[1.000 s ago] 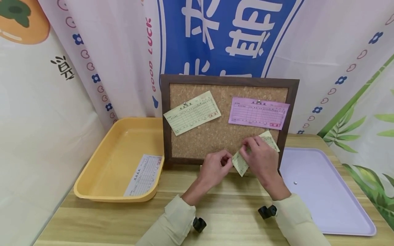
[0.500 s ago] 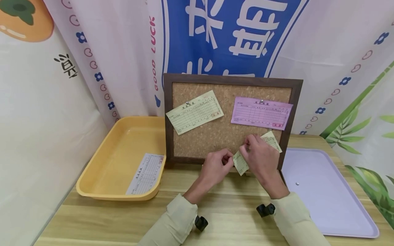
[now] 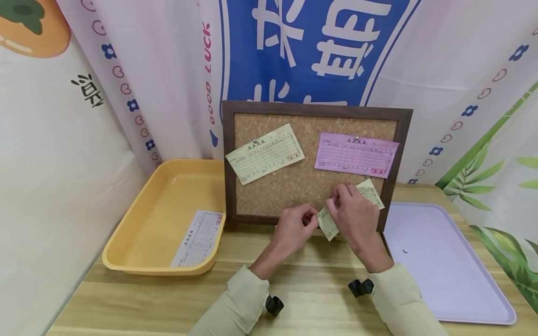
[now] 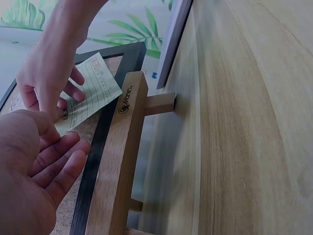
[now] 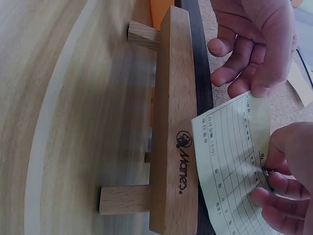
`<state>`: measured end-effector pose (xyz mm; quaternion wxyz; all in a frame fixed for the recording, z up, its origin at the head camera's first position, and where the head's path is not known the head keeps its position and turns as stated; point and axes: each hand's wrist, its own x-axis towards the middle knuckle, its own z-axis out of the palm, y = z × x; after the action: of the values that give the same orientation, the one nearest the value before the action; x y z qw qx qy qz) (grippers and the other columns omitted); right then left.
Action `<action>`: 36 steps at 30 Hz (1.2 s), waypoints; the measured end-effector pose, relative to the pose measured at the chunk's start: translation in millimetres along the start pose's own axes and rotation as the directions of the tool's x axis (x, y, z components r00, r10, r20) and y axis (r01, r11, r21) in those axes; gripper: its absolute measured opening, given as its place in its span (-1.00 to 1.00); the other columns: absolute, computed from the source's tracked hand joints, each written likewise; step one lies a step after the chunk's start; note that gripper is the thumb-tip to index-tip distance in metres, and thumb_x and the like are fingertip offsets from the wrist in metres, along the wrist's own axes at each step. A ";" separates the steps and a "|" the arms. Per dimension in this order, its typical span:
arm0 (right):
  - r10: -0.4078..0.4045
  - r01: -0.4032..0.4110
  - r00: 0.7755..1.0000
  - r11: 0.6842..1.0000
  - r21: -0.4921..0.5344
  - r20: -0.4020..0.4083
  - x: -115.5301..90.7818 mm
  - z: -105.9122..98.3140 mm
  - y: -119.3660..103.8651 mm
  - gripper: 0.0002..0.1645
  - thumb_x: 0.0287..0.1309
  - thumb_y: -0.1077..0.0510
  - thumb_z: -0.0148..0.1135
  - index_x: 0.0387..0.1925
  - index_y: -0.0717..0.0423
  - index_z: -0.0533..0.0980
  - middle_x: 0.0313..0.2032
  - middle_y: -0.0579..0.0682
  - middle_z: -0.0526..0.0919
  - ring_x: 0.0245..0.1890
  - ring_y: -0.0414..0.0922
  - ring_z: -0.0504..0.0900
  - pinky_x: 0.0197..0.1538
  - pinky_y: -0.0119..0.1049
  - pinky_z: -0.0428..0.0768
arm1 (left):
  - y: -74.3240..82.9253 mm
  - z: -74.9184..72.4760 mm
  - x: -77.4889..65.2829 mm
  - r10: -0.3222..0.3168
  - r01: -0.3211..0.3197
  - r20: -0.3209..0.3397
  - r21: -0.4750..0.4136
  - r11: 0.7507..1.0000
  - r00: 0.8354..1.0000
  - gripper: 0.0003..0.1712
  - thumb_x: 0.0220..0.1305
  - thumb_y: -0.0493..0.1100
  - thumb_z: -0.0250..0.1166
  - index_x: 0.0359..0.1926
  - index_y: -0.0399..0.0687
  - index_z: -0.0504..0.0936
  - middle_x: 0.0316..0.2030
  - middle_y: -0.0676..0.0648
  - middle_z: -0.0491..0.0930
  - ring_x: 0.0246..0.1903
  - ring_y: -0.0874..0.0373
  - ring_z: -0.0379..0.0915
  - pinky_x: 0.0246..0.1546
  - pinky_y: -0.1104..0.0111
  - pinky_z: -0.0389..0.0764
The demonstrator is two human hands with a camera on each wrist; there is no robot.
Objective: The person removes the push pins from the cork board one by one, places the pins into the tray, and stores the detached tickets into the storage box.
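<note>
A pale yellow receipt slip (image 3: 328, 225) lies tilted against the lower right of the framed corkboard (image 3: 269, 198). My left hand (image 3: 294, 227) pinches the slip's left corner between thumb and index finger, the other fingers loosely bent. My right hand (image 3: 356, 212) covers the slip's middle. In the right wrist view its thumb and fingers pinch a small metallic pushpin (image 5: 266, 171) at the slip's printed heading. Higher on the board, another yellow slip (image 3: 265, 154) and a pink slip (image 3: 357, 155) each hang from a silver pushpin.
A yellow bin (image 3: 138, 200) holding a white slip (image 3: 197, 239) stands left of the board. To the right, a lilac tray (image 3: 449, 280) bears one silver pushpin (image 3: 405, 251). A wooden easel ledge (image 5: 173, 127) supports the board's lower edge. Printed curtains hang behind.
The head view shifts slightly. Both hands stay in nearly the same place on the slip, and the other slips have not moved.
</note>
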<state>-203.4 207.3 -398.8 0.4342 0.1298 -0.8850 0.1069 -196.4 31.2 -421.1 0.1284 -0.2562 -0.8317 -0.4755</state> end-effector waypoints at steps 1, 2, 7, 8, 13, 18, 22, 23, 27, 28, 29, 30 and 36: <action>-0.003 0.003 1.000 1.000 -0.003 -0.006 -0.4 -0.1 0.0 -0.85 0.10 0.22 0.32 -0.47 0.11 0.49 -0.51 0.06 0.56 -0.77 -0.17 0.17 -0.77 -0.27 0.16 | -0.3 0.2 0.2 0.002 -0.002 -0.002 0.001 1.000 1.000 -0.88 0.34 -0.35 0.26 -0.25 -0.16 0.73 -0.46 0.06 0.66 -0.49 0.36 0.52 -0.47 0.51 0.56; -0.005 0.005 1.000 1.000 -0.005 -0.010 -0.9 -0.1 0.0 -0.85 0.11 0.22 0.33 -0.47 0.11 0.50 -0.50 0.06 0.56 -0.77 -0.17 0.18 -0.77 -0.27 0.17 | -0.5 0.3 0.2 0.004 -0.004 -0.003 0.000 1.000 1.000 -0.87 0.34 -0.35 0.26 -0.25 -0.16 0.74 -0.46 0.06 0.66 -0.50 0.36 0.52 -0.47 0.51 0.56; -0.023 0.023 0.999 1.000 0.001 -0.037 -3.8 -0.5 0.4 -0.89 0.11 0.25 0.34 -0.44 0.15 0.54 -0.46 0.09 0.58 -0.75 -0.11 0.31 -0.77 -0.25 0.23 | -1.1 0.9 -0.4 0.011 -0.011 -0.012 -0.010 1.000 1.000 -0.87 0.33 -0.36 0.26 -0.27 -0.16 0.73 -0.46 0.07 0.66 -0.50 0.36 0.52 -0.48 0.51 0.56; -0.027 0.027 0.999 1.000 0.003 -0.044 -4.6 -0.7 0.5 -0.90 0.10 0.26 0.35 -0.43 0.16 0.55 -0.45 0.10 0.58 -0.75 -0.10 0.33 -0.77 -0.25 0.24 | -1.0 1.0 -0.9 0.012 -0.012 -0.012 -0.013 1.000 1.000 -0.87 0.33 -0.36 0.26 -0.27 -0.16 0.73 -0.46 0.07 0.66 -0.50 0.36 0.52 -0.48 0.51 0.57; -0.050 0.051 0.997 0.999 0.018 -0.058 -7.4 -0.7 3.5 -0.96 0.08 0.28 0.33 -0.38 0.17 0.60 -0.41 0.11 0.60 -0.72 -0.07 0.42 -0.77 -0.23 0.30 | 0.0 1.3 -2.4 0.014 -0.014 -0.013 -0.018 1.000 1.000 -0.88 0.33 -0.36 0.26 -0.27 -0.16 0.73 -0.47 0.07 0.65 -0.50 0.36 0.52 -0.48 0.50 0.57; -0.061 0.063 0.997 0.997 0.047 -0.038 -9.0 -0.5 7.3 -0.93 0.07 0.29 0.29 -0.34 0.18 0.63 -0.41 0.10 0.60 -0.70 -0.03 0.47 -0.75 -0.19 0.38 | 0.0 1.4 -2.0 0.015 -0.016 -0.016 -0.021 1.000 1.000 -0.88 0.33 -0.37 0.26 -0.27 -0.17 0.73 -0.47 0.06 0.65 -0.50 0.36 0.52 -0.48 0.51 0.57; -0.064 0.065 0.998 0.995 0.075 -0.024 -8.6 -1.4 8.6 -0.91 0.07 0.32 0.34 -0.32 0.17 0.63 -0.41 0.07 0.59 -0.72 -0.07 0.44 -0.75 -0.19 0.38 | 0.3 0.9 -1.5 0.014 -0.015 -0.022 -0.024 1.000 1.000 -0.88 0.33 -0.37 0.27 -0.27 -0.18 0.73 -0.47 0.06 0.65 -0.51 0.35 0.52 -0.49 0.51 0.57; -0.064 0.066 0.998 0.994 0.082 -0.021 -8.5 -1.8 9.1 -0.90 0.07 0.33 0.35 -0.32 0.16 0.63 -0.40 0.07 0.60 -0.72 -0.08 0.43 -0.75 -0.20 0.38 | 0.6 0.8 -1.3 0.015 -0.016 -0.021 -0.025 1.000 1.000 -0.88 0.32 -0.38 0.27 -0.27 -0.19 0.73 -0.47 0.06 0.65 -0.51 0.35 0.52 -0.49 0.51 0.57; -0.069 0.070 0.998 0.993 0.098 -0.006 -9.0 -3.0 11.8 -0.88 0.08 0.35 0.38 -0.31 0.17 0.63 -0.38 0.07 0.60 -0.73 -0.10 0.41 -0.74 -0.21 0.37 | 2.6 0.7 -0.4 0.016 -0.016 -0.011 -0.026 1.000 1.000 -0.89 0.32 -0.37 0.26 -0.26 -0.19 0.73 -0.47 0.06 0.65 -0.50 0.35 0.52 -0.49 0.50 0.56; -0.072 0.072 0.997 0.992 0.104 -0.002 -9.1 -3.2 12.7 -0.88 0.08 0.35 0.39 -0.30 0.18 0.62 -0.38 0.08 0.60 -0.72 -0.10 0.41 -0.73 -0.21 0.38 | 3.0 0.8 -0.2 0.015 -0.015 -0.008 -0.026 1.000 1.000 -0.89 0.33 -0.36 0.26 -0.26 -0.19 0.72 -0.47 0.06 0.65 -0.50 0.35 0.52 -0.49 0.50 0.56; -0.076 0.075 0.997 0.991 0.110 0.003 -9.1 -3.4 13.5 -0.87 0.08 0.35 0.39 -0.30 0.18 0.62 -0.37 0.08 0.60 -0.72 -0.09 0.42 -0.73 -0.21 0.38 | 3.3 0.9 -0.1 0.014 -0.014 -0.005 -0.029 0.999 1.000 -0.89 0.33 -0.36 0.26 -0.26 -0.19 0.72 -0.46 0.06 0.64 -0.50 0.35 0.52 -0.49 0.50 0.56; -0.081 0.079 0.997 0.990 0.118 0.008 -9.1 -3.5 14.4 -0.87 0.08 0.35 0.39 -0.30 0.19 0.62 -0.37 0.08 0.60 -0.71 -0.08 0.43 -0.72 -0.21 0.40 | 3.6 1.0 -0.1 0.010 -0.010 -0.005 -0.030 0.999 1.000 -0.89 0.33 -0.36 0.26 -0.25 -0.19 0.72 -0.47 0.07 0.64 -0.50 0.35 0.52 -0.49 0.50 0.56; -0.108 0.101 0.993 0.982 0.160 0.037 -8.0 -5.0 19.2 -0.87 0.08 0.36 0.36 -0.29 0.19 0.62 -0.34 0.08 0.62 -0.62 -0.07 0.53 -0.64 -0.22 0.47 | 3.8 1.7 -0.8 0.001 -0.001 -0.006 -0.024 1.000 1.000 -0.88 0.31 -0.37 0.27 -0.26 -0.17 0.73 -0.47 0.09 0.63 -0.51 0.36 0.51 -0.50 0.50 0.55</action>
<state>-201.2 228.0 -403.7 0.4076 0.2125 -0.8752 0.1507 -193.6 34.0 -419.6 0.1278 -0.2566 -0.8255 -0.4862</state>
